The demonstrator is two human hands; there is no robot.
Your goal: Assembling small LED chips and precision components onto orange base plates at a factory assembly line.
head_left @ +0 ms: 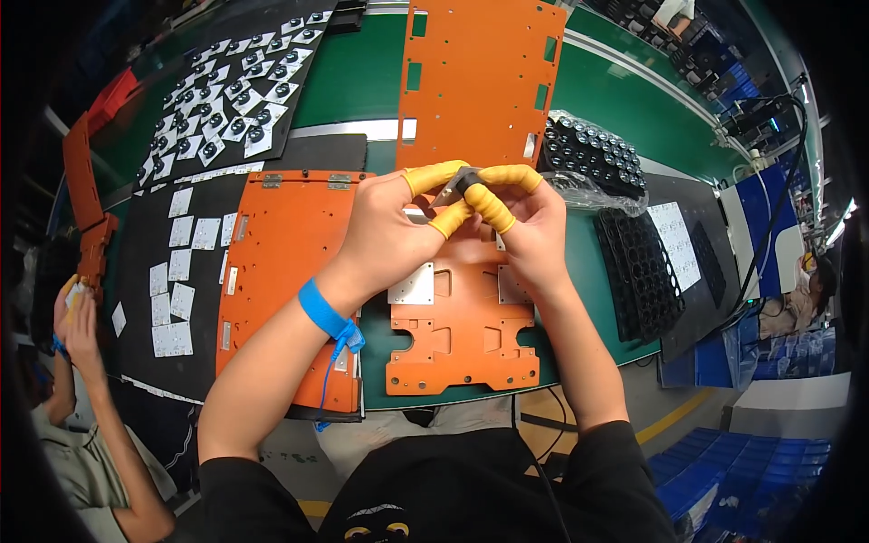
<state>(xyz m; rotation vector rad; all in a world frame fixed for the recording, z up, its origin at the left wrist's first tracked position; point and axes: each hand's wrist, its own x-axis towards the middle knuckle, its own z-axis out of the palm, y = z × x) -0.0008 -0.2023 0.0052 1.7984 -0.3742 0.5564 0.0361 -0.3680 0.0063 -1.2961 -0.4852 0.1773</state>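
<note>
From where I stood, the head view gave the whole scene: the left hand [385, 222] and the right hand [534, 226], their fingers in yellow sleeves [493, 211], met over the worktop [587, 271], and the grip of each was closed on a small black-and-grey piece [468, 179]. That piece was in the air above the far part of the orange fixture [463, 362], its details mostly covered by the fingers. I thought a slip of those sleeves, or an uneven pull between the hands, could have let it twist or drop, perhaps knocking the left pale plate [413, 286] or the right pale plate [514, 288] below. The cord [327, 380] of the blue wrist strap [321, 310] hung over the hinged orange panel [290, 271] at left, so a quick reach might have snagged it. At far right, clear plastic film [584, 195] lay against the rows of lenses [593, 149]; a brushing forearm could have dragged both. Nearer, the black tray [644, 281] sat close enough to the right forearm to be nudged.
</note>
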